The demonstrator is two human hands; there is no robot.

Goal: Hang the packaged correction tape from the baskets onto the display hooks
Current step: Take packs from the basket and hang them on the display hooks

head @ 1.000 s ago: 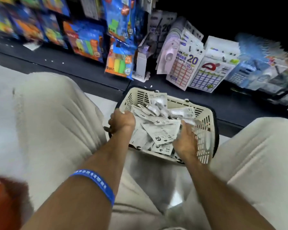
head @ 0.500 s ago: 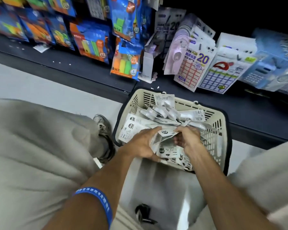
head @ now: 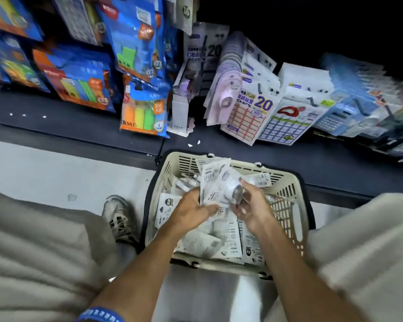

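Below dark shelving, over the cream slotted plastic basket (head: pixel 286 198), left hand (head: pixel 191 211) and right hand (head: pixel 251 209) both pinch white carded correction-tape packets (head: pixel 215 189); advise squaring hang-holes before lifting.

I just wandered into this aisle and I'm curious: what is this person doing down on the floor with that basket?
A person is crouched in front of a low shop shelf, sorting stock. Both hands are over a beige basket full of white packaged correction tape. The left hand and the right hand together hold a small bunch of packets raised above the pile. Nothing from this bunch is on a hook yet. Sticker packs lean on the shelf behind the basket.
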